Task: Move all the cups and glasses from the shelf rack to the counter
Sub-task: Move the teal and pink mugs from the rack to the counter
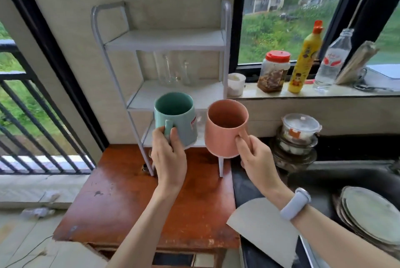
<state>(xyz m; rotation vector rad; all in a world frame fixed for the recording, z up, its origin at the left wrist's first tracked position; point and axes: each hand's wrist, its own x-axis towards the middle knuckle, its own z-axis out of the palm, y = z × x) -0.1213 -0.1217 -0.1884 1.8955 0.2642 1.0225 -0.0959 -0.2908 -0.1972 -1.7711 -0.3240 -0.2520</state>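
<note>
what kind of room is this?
Most likely a home kitchen, by a window: stacked plates beside a dark sink, a yellow squeeze bottle and food jar on the sill, and a shelf rack holding glasses.

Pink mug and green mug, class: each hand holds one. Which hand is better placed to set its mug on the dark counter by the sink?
Probably the right hand: its pink mug hangs at the dark counter edge. The left hand holds the green mug over the wooden top.
</note>
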